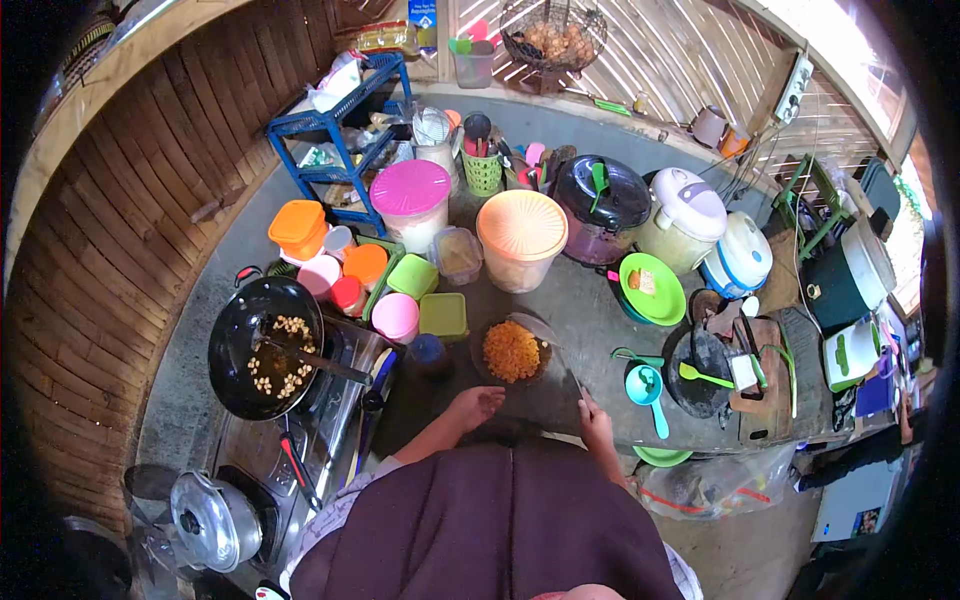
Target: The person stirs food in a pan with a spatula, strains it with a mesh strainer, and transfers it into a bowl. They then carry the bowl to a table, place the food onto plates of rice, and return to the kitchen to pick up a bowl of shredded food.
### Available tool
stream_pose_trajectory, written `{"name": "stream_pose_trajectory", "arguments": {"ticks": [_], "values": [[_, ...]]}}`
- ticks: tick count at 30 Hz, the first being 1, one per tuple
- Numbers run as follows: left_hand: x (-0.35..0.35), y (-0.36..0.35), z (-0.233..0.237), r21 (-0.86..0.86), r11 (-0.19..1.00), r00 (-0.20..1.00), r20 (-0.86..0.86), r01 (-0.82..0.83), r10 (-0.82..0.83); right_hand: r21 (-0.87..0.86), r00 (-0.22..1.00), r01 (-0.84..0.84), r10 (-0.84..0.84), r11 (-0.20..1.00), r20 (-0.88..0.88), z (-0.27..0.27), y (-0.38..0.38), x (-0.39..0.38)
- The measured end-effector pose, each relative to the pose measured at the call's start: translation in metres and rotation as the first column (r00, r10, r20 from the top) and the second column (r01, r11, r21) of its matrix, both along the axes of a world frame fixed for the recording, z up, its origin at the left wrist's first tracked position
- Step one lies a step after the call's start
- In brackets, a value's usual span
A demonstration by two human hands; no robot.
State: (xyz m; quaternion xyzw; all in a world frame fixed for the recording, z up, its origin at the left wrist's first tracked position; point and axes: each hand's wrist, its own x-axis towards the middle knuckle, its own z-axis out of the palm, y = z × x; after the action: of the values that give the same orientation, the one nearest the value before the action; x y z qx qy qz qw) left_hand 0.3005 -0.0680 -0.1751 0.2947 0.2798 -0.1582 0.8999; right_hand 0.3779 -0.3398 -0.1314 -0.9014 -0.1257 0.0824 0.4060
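Finely chopped orange pieces (512, 352), looking like carrot, lie heaped on a round dark board (482, 368) in front of me. My right hand (597, 425) is closed round the handle of a knife (538, 328), whose broad blade rests along the far right side of the heap. My left hand (478, 408) hovers by the near left edge of the board, fingers loosely extended, with nothing visible in it. A dark jar with a blue lid (428, 350) stands left of the board.
On the stove at left, a black wok (232, 350) holds browned pieces in oil, with a spatula (325, 362) in it. A lidded pot (212, 520) stands nearer. Tubs (522, 235), a rice cooker (685, 220), a green plate (652, 290) and a stone mortar (700, 375) crowd the counter.
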Motion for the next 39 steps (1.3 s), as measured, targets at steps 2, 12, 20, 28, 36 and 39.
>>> {"name": "stream_pose_trajectory", "arguments": {"ticks": [2,12,20,28,36,39], "values": [[-0.009,0.016,0.003,-0.053,0.992,0.991,0.063,-0.116,0.119,0.005,1.000,0.015,-0.015,1.000,-0.004,0.003,-0.001,-0.001],[-0.067,0.046,0.053,-0.213,0.651,0.670,-0.018,-0.728,0.743,-0.068,0.994,0.052,-0.058,0.996,-0.093,0.015,0.004,0.006],[-0.087,0.069,0.113,-0.185,0.478,0.470,0.088,-0.858,0.878,0.039,0.996,-0.053,0.056,0.998,-0.072,-0.025,-0.007,0.026],[-0.106,0.076,0.138,-0.200,0.438,0.409,0.171,-0.876,0.896,0.376,0.918,-0.029,0.173,0.926,-0.356,-0.013,0.009,0.026],[-0.133,0.080,0.153,-0.020,0.446,0.434,0.199,-0.895,0.879,0.457,0.880,-0.322,0.441,0.829,-0.179,-0.028,0.035,0.056],[-0.148,0.084,0.167,0.154,0.463,0.484,0.162,-0.873,0.860,0.476,0.841,-0.368,0.504,0.799,-0.198,0.021,0.061,0.045]]}}
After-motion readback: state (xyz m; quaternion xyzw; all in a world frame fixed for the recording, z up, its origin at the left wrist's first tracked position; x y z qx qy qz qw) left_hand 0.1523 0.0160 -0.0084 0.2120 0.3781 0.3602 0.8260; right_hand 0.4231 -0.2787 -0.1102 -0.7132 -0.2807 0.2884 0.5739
